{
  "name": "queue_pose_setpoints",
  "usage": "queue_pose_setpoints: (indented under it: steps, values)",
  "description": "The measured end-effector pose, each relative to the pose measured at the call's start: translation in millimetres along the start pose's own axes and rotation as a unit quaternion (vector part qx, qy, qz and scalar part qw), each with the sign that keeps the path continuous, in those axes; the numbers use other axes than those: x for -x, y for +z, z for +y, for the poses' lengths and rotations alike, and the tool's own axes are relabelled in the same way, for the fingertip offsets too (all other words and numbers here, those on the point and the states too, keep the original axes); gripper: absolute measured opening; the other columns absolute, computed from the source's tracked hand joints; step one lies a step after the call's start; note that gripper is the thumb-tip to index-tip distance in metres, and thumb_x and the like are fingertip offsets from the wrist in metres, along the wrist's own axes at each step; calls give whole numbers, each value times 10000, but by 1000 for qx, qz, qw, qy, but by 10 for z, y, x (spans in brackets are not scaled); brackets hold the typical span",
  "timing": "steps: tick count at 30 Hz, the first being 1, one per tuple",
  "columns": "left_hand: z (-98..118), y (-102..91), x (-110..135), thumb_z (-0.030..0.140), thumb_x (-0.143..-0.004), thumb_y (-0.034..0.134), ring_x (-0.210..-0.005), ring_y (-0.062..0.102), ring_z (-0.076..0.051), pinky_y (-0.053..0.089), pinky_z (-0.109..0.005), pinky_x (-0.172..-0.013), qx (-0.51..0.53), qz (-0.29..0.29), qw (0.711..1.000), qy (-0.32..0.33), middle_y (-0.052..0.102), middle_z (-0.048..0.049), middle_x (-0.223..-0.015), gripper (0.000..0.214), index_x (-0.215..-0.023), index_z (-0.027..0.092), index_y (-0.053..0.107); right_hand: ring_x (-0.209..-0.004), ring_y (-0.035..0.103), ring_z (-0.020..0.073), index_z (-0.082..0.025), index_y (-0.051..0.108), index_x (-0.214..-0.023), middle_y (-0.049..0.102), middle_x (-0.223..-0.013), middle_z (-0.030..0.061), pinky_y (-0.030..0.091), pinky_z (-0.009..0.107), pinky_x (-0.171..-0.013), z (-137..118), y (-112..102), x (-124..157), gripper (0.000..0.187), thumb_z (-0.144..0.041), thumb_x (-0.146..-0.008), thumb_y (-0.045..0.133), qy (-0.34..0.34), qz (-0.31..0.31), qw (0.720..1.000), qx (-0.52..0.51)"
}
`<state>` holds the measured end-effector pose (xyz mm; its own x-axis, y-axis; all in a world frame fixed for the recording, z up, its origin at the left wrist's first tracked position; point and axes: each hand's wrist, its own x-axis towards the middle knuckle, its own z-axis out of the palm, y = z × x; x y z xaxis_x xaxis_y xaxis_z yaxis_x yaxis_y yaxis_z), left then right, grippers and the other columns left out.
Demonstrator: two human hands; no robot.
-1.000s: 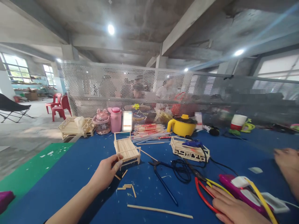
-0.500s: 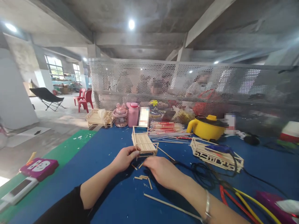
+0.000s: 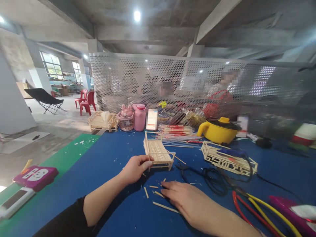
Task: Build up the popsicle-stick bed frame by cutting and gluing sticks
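A miniature bed made of thin wooden sticks [image 3: 159, 149] stands on the blue table top [image 3: 116, 204]. My left hand [image 3: 137, 168] pinches its near left corner post between thumb and fingers. To the right and nearer me, my right hand [image 3: 185, 199] lies palm down with its fingers stretched out. Its fingertips touch or hover just over short cut stick pieces [image 3: 153, 186]; which of the two I cannot tell. A longer stick [image 3: 165, 207] runs partly under that hand.
Pliers with dark handles [image 3: 185, 168] and a coiled black cable lie right of the bed. Further right are a second stick frame [image 3: 228, 159], a yellow pot [image 3: 219, 130] and red and yellow handles [image 3: 256, 207]. Bundled sticks [image 3: 176, 131] and pink bottles [image 3: 140, 118] line the back.
My right hand has come away from the bed's front, toward me, and flattened over the scattered pieces. The cut pieces have shifted. My left hand stays on the bed.
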<state>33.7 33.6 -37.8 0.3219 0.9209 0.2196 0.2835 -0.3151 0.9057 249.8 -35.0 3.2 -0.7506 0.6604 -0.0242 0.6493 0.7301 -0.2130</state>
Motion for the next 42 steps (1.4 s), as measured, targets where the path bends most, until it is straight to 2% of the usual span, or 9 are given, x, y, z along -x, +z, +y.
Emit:
queue_pose_setpoints:
  steps: [3, 6, 8, 13, 20, 28, 34, 38, 42]
  values:
    - [2, 33, 2, 375, -825, 505, -738, 568, -166, 428, -270, -704, -6, 5, 1000, 8, 671, -31, -807, 321, -991, 153, 667, -1047, 595, 205, -206, 635, -1101, 645, -1163, 87, 466, 317, -860, -26, -20, -35, 332, -128, -870, 409, 22, 48, 998, 17]
    - [-25, -50, -12, 356, -830, 509, -789, 590, -173, 442, -280, -723, 6, -1, 1000, 6, 684, -54, -910, 492, -1281, 158, 490, -831, 632, 187, -182, 674, -856, 691, -889, 69, 462, 277, -711, -32, -64, -206, 225, -152, -852, 451, 88, 64, 993, 42]
    - [-37, -131, -16, 357, -834, 506, -786, 595, -173, 445, -284, -719, -3, -13, 1000, 2, 685, -69, -937, 547, -1333, 150, 422, -791, 636, 186, -188, 682, -800, 697, -829, 55, 445, 271, -681, -29, -103, -334, 209, -181, -844, 478, 114, 58, 991, 48]
    - [-28, -206, -8, 338, -832, 489, -714, 565, -158, 435, -272, -671, -82, 5, 997, 10, 647, -30, -803, 349, -1124, 159, 554, -787, 660, 196, -227, 729, -794, 730, -804, 40, 420, 248, -639, -71, -108, -595, 132, -259, -760, 606, 96, 11, 995, 36]
    - [57, -117, 39, 255, -792, 515, -690, 521, -139, 417, -254, -652, -107, 40, 993, 16, 580, -5, -749, 187, -952, 168, 557, -745, 672, 215, -170, 700, -758, 721, -786, 84, 396, 249, -578, -118, 24, -647, 181, -74, -698, 558, 96, -2, 995, 40]
    - [68, -18, 58, 225, -758, 578, -782, 537, -163, 444, -274, -720, -105, 27, 993, 53, 589, -36, -833, 224, -970, 167, 621, -715, 646, 188, -153, 593, -848, 691, -794, 82, 422, 257, -593, -38, 23, -568, 150, -77, -814, 468, 79, 104, 991, -15]
    - [2, -14, 22, 258, -760, 602, -764, 551, -157, 451, -264, -722, -87, 34, 994, 53, 619, -37, -834, 224, -954, 158, 655, -923, 601, 142, -185, 587, -932, 664, -969, 53, 444, 254, -802, 103, -63, -629, 211, -111, -894, 392, 46, 246, 965, -76]
    - [-3, -27, -4, 297, -795, 585, -824, 590, -177, 457, -268, -747, -79, 42, 995, 53, 669, -56, -896, 248, -987, 169, 675, -824, 631, 146, -204, 588, -990, 685, -886, 24, 462, 258, -738, 128, 10, -693, 168, -185, -899, 448, 43, 291, 951, -94]
    - [9, -49, -18, 306, -815, 569, -885, 611, -188, 449, -274, -805, -76, 35, 995, 59, 697, -55, -950, 227, -960, 189, 700, -783, 639, 154, -206, 622, -878, 695, -836, 22, 459, 263, -712, 161, 81, -732, 147, -195, -890, 475, 44, 309, 945, -94]
